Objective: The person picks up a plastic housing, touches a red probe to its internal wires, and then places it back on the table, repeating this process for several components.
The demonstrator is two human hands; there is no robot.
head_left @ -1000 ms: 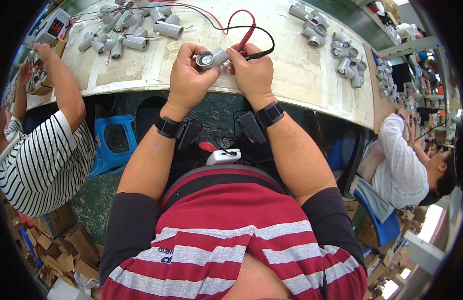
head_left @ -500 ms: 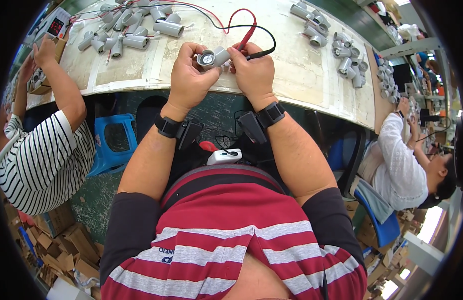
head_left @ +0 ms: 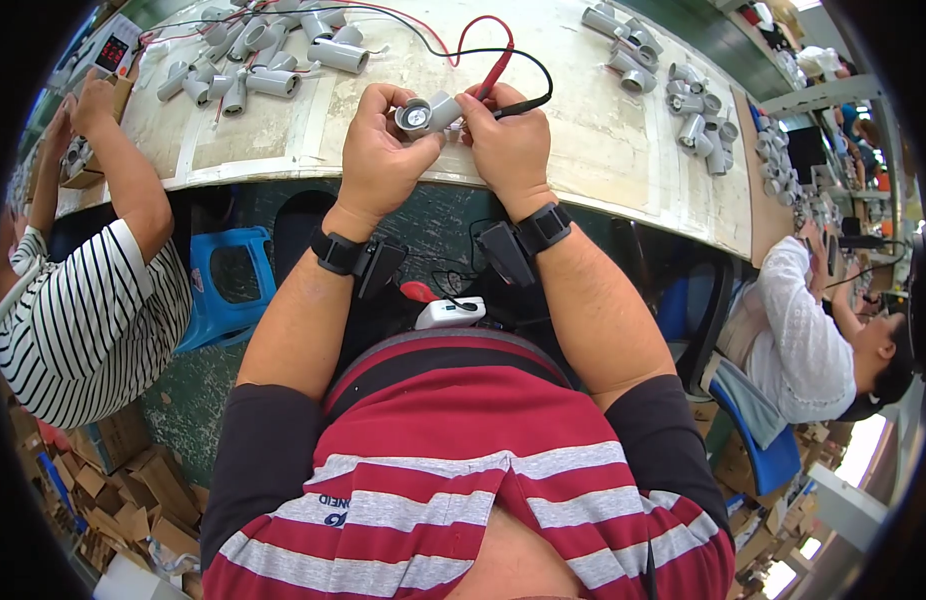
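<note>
My left hand [head_left: 381, 150] grips a small grey cylindrical part [head_left: 429, 114] with a round metal face, held just above the front edge of the pale workbench [head_left: 603, 170]. My right hand [head_left: 506, 145] pinches a red test probe [head_left: 495, 75] and a black test probe [head_left: 523, 104] against the far end of that part. Red and black leads loop away from the probes across the bench. Both wrists wear black bands with small black devices clipped on.
A pile of grey cylindrical parts [head_left: 258, 60] lies at the back left, more grey parts [head_left: 673, 75] at the back right. A person in a striped shirt [head_left: 83, 310] works at my left, a person in white [head_left: 803, 330] at my right. A blue stool [head_left: 228, 285] stands under the bench.
Both hands and the grey part stay in almost the same place; the probes have shifted only slightly against the part. The person at my left has moved a hand a little.
</note>
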